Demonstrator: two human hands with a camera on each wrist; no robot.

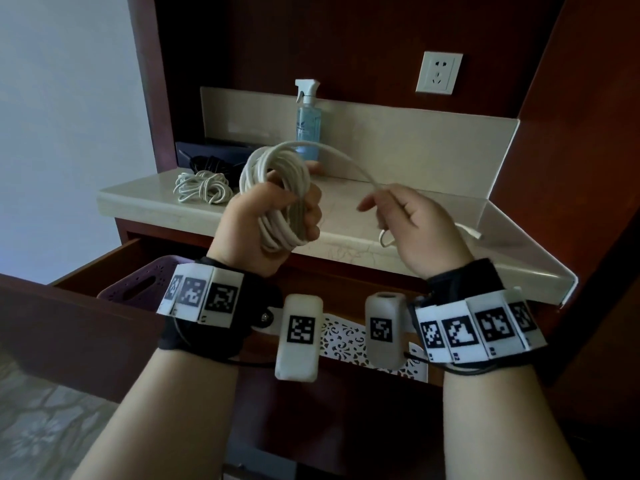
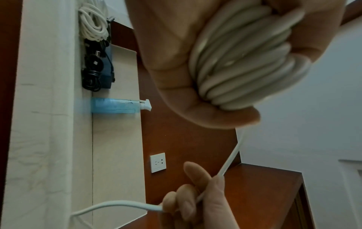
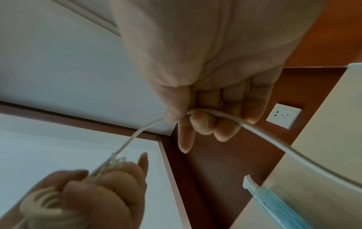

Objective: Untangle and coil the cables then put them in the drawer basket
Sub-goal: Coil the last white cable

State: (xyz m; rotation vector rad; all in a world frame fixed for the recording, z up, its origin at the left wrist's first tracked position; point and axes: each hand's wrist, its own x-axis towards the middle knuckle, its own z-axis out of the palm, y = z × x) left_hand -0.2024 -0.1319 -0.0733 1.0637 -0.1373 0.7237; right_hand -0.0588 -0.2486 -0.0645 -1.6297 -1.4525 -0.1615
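My left hand [image 1: 273, 216] grips a coil of white cable [image 1: 277, 181] above the counter edge; the loops fill its fist [image 2: 245, 62]. A free strand arcs from the coil to my right hand [image 1: 405, 216], which pinches it [image 3: 205, 114] between thumb and curled fingers. The tail drops in a loop, and its connector end [image 1: 476, 234] lies on the counter. A second white cable bundle [image 1: 202, 187] and a black cable bundle [image 1: 211, 165] lie at the counter's back left. A purple basket [image 1: 138, 289] sits in the open drawer [image 1: 104, 268] below.
A blue spray bottle [image 1: 307, 123] stands against the backsplash behind the coil. A wall socket [image 1: 439, 72] is mounted above right. A white perforated basket [image 1: 346, 341] shows in the drawer beneath my wrists. The marble counter [image 1: 433, 237] ends in a rim at right.
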